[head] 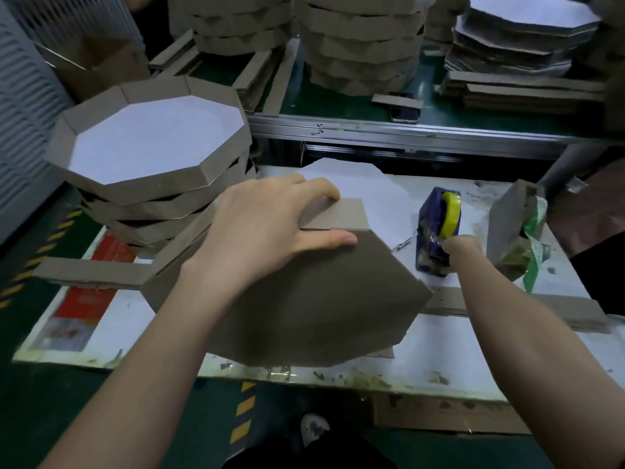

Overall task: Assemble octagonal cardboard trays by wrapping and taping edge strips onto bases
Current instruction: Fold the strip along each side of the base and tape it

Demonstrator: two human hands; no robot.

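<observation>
At the far left of the desk (439,350) stands a stack of finished trays (142,189), and beside its foot the loose tail of the edge strip (91,270) runs out flat, its long axis lying left to right and pointing away from the work. The left hand (267,231) holds the wrapped end: its fingers (324,189) are hooked over the top edge of an upright strip segment while the thumb lies flat on the base (304,292), clamping strip against base. The base lies brown side up in the middle of the desk, tilted, with one corner pointing right toward the tape dispenser (436,228). The dispenser stands just beyond that corner, its yellow roll uppermost. The right hand (461,245) is against its near side; seen end-on, whether its fingers are closed round the dispenser cannot be told. The seam to be taped lies left of the dispenser, so the right hand, the nearer one, would likely carry the tape leftward across it.
</observation>
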